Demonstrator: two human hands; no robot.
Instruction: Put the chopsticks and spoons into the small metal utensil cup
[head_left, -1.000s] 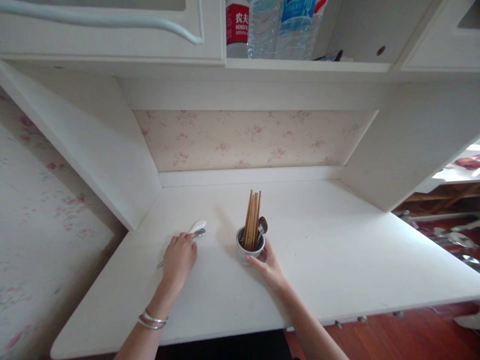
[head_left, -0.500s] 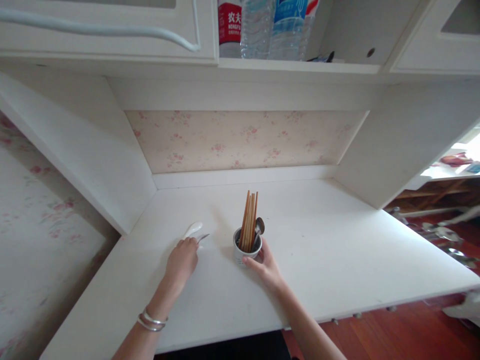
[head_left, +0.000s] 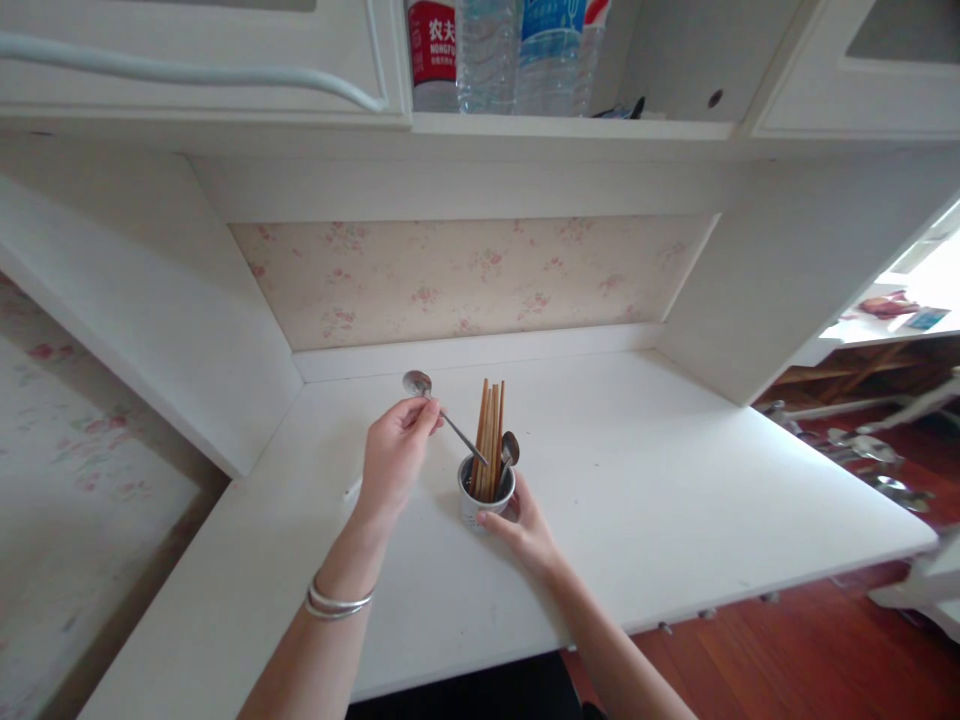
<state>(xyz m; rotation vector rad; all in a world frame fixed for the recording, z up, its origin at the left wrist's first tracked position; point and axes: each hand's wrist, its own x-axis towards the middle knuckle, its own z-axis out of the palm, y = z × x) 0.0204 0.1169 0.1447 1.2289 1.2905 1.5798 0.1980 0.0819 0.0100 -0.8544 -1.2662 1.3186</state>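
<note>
My left hand (head_left: 395,455) is closed on a metal spoon (head_left: 442,415), raised above the desk, bowl end up and to the left, handle tip slanting down into the small white cup (head_left: 482,500). The cup stands on the white desk (head_left: 675,500) and holds several wooden chopsticks (head_left: 489,438) and another metal spoon (head_left: 509,447). My right hand (head_left: 525,525) grips the cup's near right side. A white spoon on the desk is mostly hidden behind my left hand, with only a sliver (head_left: 352,489) showing. My left wrist wears silver bangles (head_left: 337,603).
The desk sits in a white alcove with a floral back panel (head_left: 465,275) and slanted side walls. Water bottles (head_left: 517,50) stand on the shelf above. Right of the desk are a red wooden floor and metal utensils (head_left: 870,450) on a low rack.
My left hand picked the metal spoon up off the desk and carried it up and right, so its handle now points into the cup. My right hand stayed on the cup.
</note>
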